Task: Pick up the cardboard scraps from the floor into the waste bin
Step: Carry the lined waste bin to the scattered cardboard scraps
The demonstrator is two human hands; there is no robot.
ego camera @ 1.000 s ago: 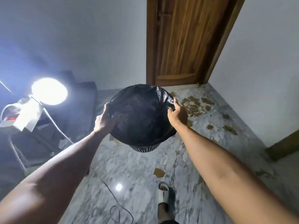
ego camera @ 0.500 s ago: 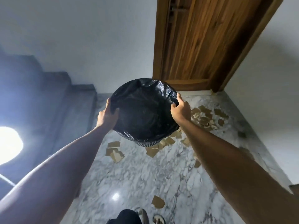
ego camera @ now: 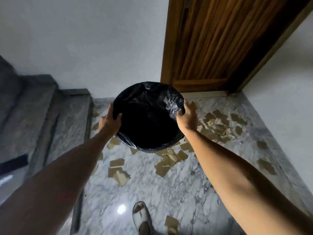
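A round waste bin (ego camera: 149, 106) lined with a black plastic bag is held out in front of me above the floor. My left hand (ego camera: 109, 120) grips its left rim and my right hand (ego camera: 186, 117) grips its right rim. Several brown cardboard scraps (ego camera: 218, 126) lie scattered on the marble floor to the right of the bin. More cardboard scraps (ego camera: 118, 173) lie below it, and one scrap (ego camera: 171, 223) lies near my foot. The bin's inside is dark.
A wooden door (ego camera: 220, 43) stands shut at the back right. Grey stone stairs (ego camera: 42, 116) rise on the left. White walls close in the corner. My sandalled foot (ego camera: 141, 216) stands at the bottom middle on the marble floor (ego camera: 169, 192).
I have stepped toward the door with the bin in both hands. The bin has come lower and more scraps have come into view. The bright lamp at the left is out of view.
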